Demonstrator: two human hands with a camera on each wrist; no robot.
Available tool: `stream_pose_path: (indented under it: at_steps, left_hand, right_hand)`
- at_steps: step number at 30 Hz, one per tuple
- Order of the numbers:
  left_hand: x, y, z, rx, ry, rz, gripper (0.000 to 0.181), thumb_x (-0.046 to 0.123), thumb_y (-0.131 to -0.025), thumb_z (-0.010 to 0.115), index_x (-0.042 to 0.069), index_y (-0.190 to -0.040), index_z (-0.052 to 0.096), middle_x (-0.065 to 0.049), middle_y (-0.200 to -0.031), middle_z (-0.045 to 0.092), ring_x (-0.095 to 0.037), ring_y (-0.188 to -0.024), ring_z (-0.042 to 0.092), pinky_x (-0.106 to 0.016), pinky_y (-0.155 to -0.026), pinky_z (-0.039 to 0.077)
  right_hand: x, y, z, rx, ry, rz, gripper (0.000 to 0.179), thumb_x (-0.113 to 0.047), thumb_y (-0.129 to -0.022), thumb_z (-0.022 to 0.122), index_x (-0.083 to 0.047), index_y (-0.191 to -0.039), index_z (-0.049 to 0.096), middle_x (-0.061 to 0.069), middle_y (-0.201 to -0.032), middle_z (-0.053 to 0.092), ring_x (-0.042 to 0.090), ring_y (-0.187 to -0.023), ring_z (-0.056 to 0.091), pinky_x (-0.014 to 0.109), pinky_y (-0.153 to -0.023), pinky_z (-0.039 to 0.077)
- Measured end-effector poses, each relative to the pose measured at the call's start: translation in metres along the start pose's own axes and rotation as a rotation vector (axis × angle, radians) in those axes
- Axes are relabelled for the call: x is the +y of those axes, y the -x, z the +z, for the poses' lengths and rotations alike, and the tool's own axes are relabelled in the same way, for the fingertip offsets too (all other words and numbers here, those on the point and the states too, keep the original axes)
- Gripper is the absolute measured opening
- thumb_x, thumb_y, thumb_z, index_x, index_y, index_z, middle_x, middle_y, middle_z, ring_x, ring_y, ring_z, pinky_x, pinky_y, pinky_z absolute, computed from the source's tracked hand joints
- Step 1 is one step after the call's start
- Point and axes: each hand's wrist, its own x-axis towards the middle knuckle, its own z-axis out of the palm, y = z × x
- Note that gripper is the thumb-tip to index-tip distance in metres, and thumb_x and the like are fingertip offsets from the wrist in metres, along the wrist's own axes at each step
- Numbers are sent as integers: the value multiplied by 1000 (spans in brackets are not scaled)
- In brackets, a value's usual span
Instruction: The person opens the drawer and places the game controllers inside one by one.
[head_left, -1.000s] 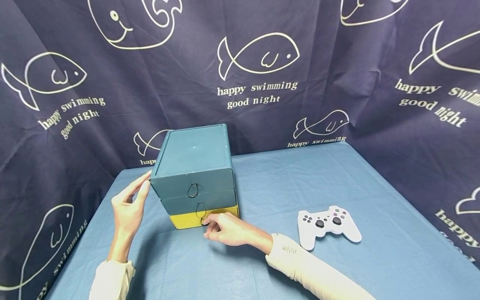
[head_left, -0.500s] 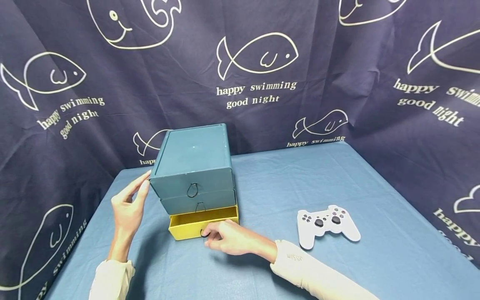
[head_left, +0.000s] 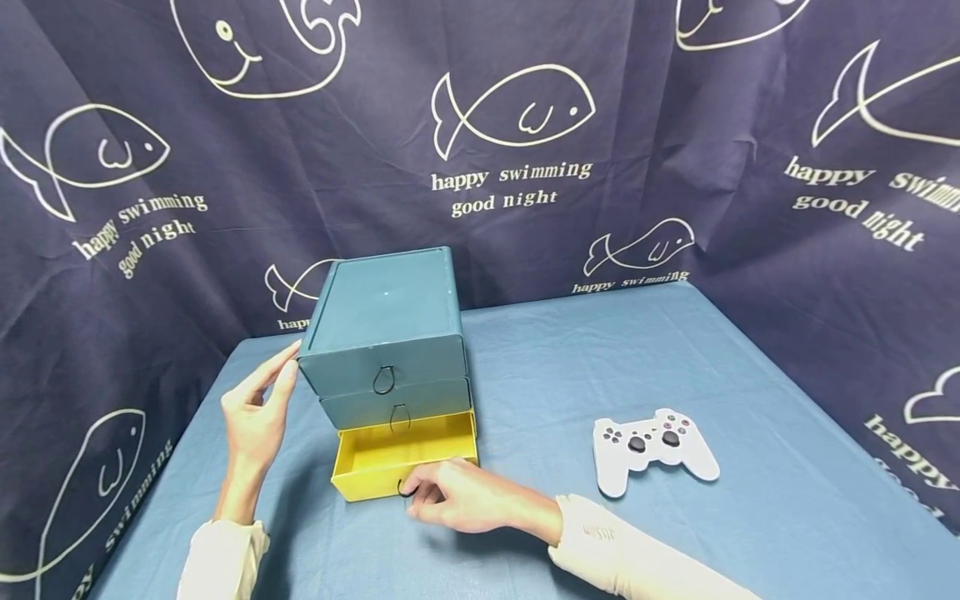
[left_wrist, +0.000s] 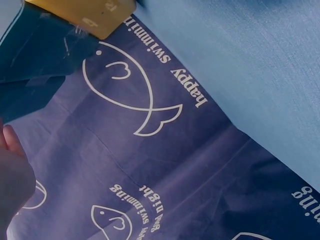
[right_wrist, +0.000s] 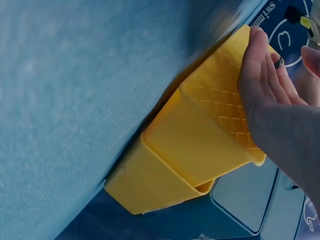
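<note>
A stack of small drawers with a teal top (head_left: 382, 304) stands at the back left of the cloth. Its two upper teal drawers are closed, each with a dark loop pull; the yellow bottom drawer (head_left: 405, 446) is pulled out and its bare inside shows. My right hand (head_left: 461, 496) pinches the dark loop (head_left: 407, 488) on the yellow front. In the right wrist view, that drawer (right_wrist: 210, 120) sticks out beside my fingers. My left hand (head_left: 255, 417) touches the stack's front left corner with extended thumb and fingers; only part of this hand (left_wrist: 12, 170) shows in the left wrist view.
A white game controller (head_left: 654, 450) lies on the blue cloth (head_left: 547, 367), right of my right forearm. A dark blue curtain (head_left: 517, 242) with white fish prints hangs behind and at both sides of the table.
The yellow drawer has slid out toward me, from nearly closed to clearly open, with my right hand on its loop. My left hand and the rest of the stack have stayed in place.
</note>
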Motion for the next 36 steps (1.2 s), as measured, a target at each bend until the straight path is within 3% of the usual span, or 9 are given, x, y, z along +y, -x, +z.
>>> stream_pose_path:
  at_steps: [6, 25, 36]
  left_hand:
    - [-2, 0, -1, -4, 16, 30, 30, -15, -94, 62, -12, -123, 69, -1, -117, 75, -6, -104, 70, -19, -97, 47]
    - [0, 1, -3, -18, -18, 27, 28, -5, -99, 63, -5, -126, 72, -9, -120, 74, -11, -107, 71, -23, -97, 49]
    - [1, 1, -2, -18, -10, 18, 29, -8, -97, 63, -7, -126, 70, -4, -120, 75, -10, -108, 70, -22, -98, 49]
  right_hand:
    - [-5, 5, 3, -23, -10, -4, 23, -6, -96, 71, 1, -117, 69, -13, -93, 70, -6, -86, 63, 14, -82, 51]
    - [-14, 26, 10, -135, -8, -43, 25, -14, -99, 71, -1, -120, 67, -16, -98, 68, -9, -90, 62, 13, -82, 51]
    - [-16, 35, 12, -185, 22, -63, 29, -20, -101, 69, -2, -124, 66, -14, -105, 70, -11, -92, 62, 12, -82, 50]
